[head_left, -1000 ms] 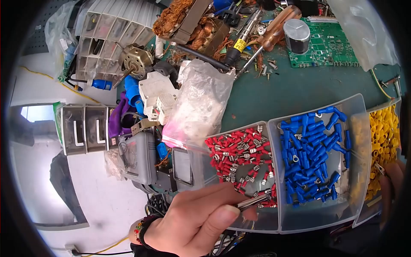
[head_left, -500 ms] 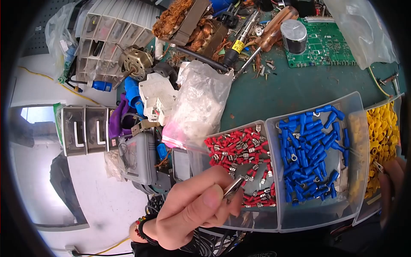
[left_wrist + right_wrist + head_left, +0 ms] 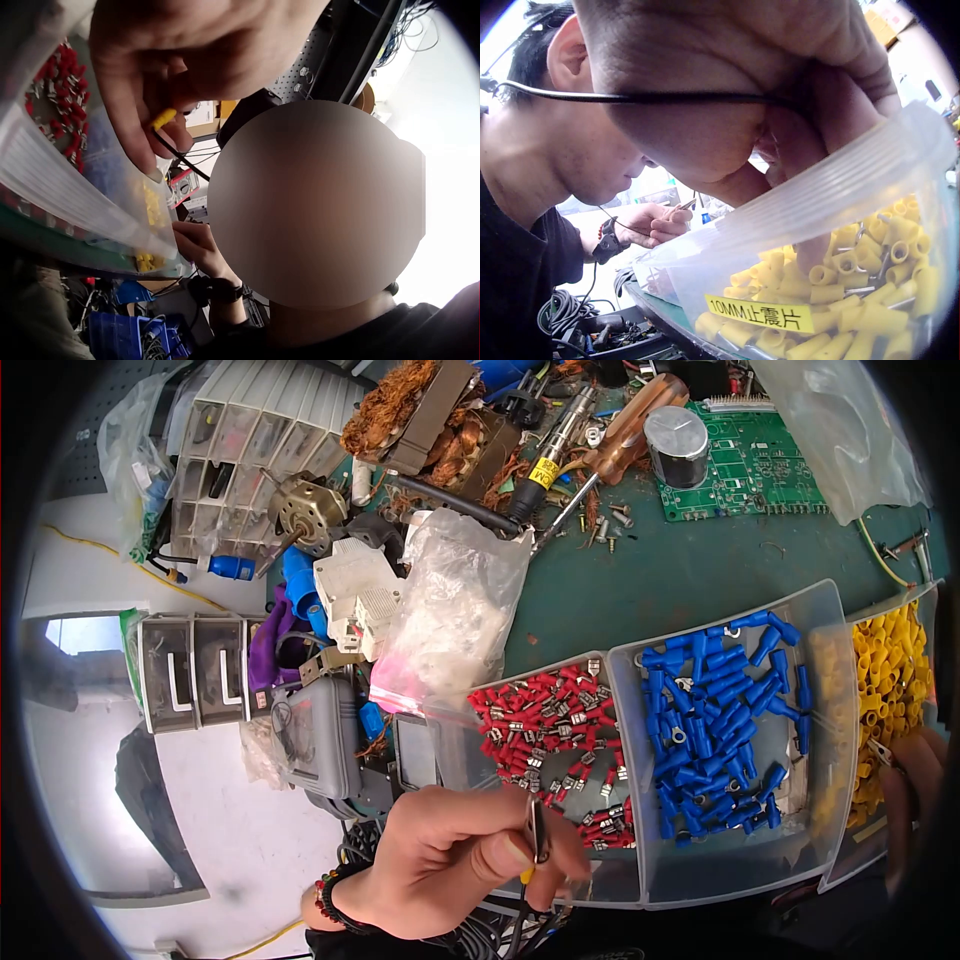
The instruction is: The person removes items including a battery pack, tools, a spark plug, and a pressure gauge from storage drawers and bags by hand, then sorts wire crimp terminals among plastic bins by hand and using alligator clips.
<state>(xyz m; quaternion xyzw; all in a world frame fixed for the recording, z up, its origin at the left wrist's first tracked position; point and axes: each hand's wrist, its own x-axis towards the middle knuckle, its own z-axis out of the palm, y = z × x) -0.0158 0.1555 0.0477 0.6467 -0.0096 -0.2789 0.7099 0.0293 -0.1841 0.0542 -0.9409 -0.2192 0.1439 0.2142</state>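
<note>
My left hand [image 3: 450,860] pinches a metal clip [image 3: 540,830] between thumb and fingers, at the near left edge of the red connectors [image 3: 540,715]. A yellow sleeve [image 3: 163,118] with a black wire shows under its fingers in the left wrist view. At the far right, my right hand [image 3: 915,775] holds a metal clip [image 3: 881,751] whose tip lies over the yellow connectors [image 3: 890,660]. In the right wrist view, that hand [image 3: 757,97] reaches over the wall of the labelled bin [image 3: 840,180], a black wire across it; its grip is largely hidden.
A bin of blue connectors [image 3: 710,740] stands between the red and yellow ones. Behind lie a plastic bag [image 3: 455,610], a screwdriver [image 3: 635,430], a green circuit board [image 3: 745,465] and copper-wound parts [image 3: 410,415]. Small drawers [image 3: 195,670] stand at the left.
My left hand has drawn back leftward from the red connectors, and its clip has turned from pointing right to nearly upright, with yellow now showing below. My right hand has stayed by the yellow bin.
</note>
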